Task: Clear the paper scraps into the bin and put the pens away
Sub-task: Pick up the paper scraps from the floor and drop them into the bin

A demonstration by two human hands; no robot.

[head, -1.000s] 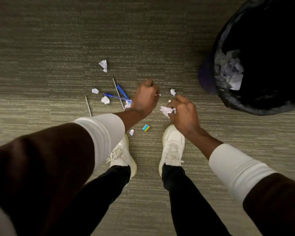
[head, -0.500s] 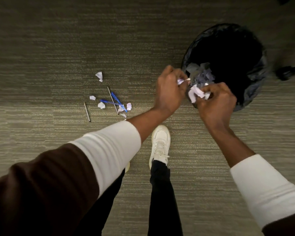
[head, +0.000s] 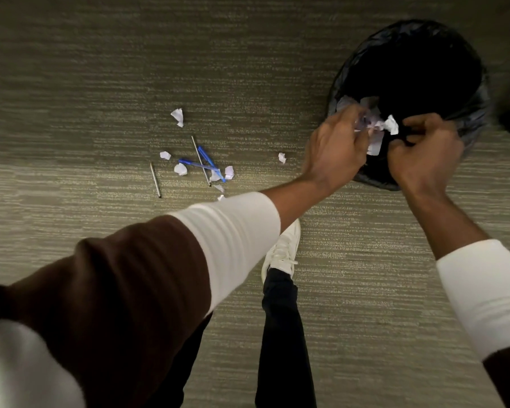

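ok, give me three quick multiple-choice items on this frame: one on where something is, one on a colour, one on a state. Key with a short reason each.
1. Where are both hands?
A. over the bin's mouth
B. down at the pens
C. on the shoe

2. What colour is the bin liner?
A. white
B. black
C. blue

3. What state are the pens in?
A. held in the left hand
B. dropped in the bin
C. lying loose on the carpet

Key:
1 A: the left hand and right hand meet over the bin with paper scraps between them.
2 B: the liner over the rim is black.
3 C: the pens lie on the carpet among more scraps, away from both hands.
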